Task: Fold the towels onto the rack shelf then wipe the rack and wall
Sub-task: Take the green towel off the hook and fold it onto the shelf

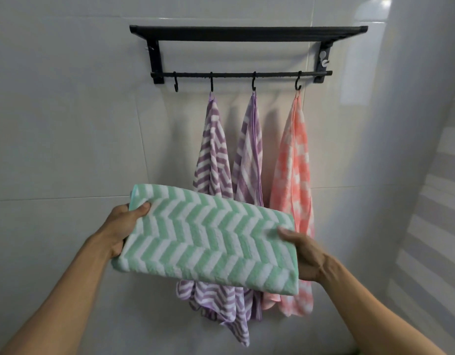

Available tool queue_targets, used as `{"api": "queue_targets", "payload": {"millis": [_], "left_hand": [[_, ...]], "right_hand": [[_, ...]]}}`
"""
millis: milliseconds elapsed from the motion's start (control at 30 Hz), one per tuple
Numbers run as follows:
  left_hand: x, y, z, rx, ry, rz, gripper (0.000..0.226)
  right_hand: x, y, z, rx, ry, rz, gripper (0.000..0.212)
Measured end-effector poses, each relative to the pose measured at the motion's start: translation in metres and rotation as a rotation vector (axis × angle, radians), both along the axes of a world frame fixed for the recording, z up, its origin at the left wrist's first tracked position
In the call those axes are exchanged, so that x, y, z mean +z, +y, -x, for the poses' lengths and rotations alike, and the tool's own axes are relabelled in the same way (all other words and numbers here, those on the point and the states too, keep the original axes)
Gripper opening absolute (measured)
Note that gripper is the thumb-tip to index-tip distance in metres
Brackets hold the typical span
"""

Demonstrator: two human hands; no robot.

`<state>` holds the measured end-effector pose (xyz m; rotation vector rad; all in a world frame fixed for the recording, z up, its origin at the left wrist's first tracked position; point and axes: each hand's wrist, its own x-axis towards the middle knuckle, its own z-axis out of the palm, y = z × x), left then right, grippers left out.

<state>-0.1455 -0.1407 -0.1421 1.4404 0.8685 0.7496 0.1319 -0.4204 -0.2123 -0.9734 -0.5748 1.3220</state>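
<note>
Our left hand (120, 230) pinches the left end of the folded green towel (206, 239), thumb pressed on top and the other fingers curled underneath, out of sight. Our right hand (304, 254) grips the right end the same way, thumb lying on the upper face, the remaining fingers hidden below the cloth. The green towel, white-and-green chevron, is folded into a long flat rectangle and held in the air between both hands, tilted so its right end sits lower. It is clear of the wall and well below the rack.

Behind it, toward 12 o'clock, two purple striped towels (216, 155) (249, 155) hang from hooks, and at about 1 o'clock a pink towel (295, 170) hangs from the rightmost hook; their lower ends show beneath the green towel. The leftmost hook (175, 84) carries nothing. Higher at 12 o'clock the black rack (246, 34) is fixed to the white tiled wall (67, 124), its shelf above the hook rail.
</note>
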Motion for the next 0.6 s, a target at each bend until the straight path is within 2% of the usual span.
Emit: {"api": "queue_targets", "payload": {"millis": [167, 333, 467, 533, 600], "left_hand": [[0.008, -0.002, 0.013, -0.033, 0.018, -0.086, 0.027], [0.01, -0.019, 0.016, 0.068, 0.02, -0.276, 0.033], [0.024, -0.041, 0.014, 0.218, 0.065, -0.442, 0.037], [0.035, -0.054, 0.015, 0.278, 0.078, -0.503, 0.042], [0.048, -0.07, 0.015, 0.321, 0.059, -0.511, 0.05]], "right_hand": [[0.011, 0.004, 0.006, -0.13, -0.19, 0.108, 0.06], [0.038, 0.002, 0.021, -0.386, -0.386, 0.065, 0.036], [0.06, -0.011, 0.025, -0.525, -0.637, 0.001, 0.042], [0.076, -0.024, 0.027, -0.558, -0.696, -0.011, 0.041], [0.093, -0.042, 0.026, -0.585, -0.668, -0.028, 0.038]]}}
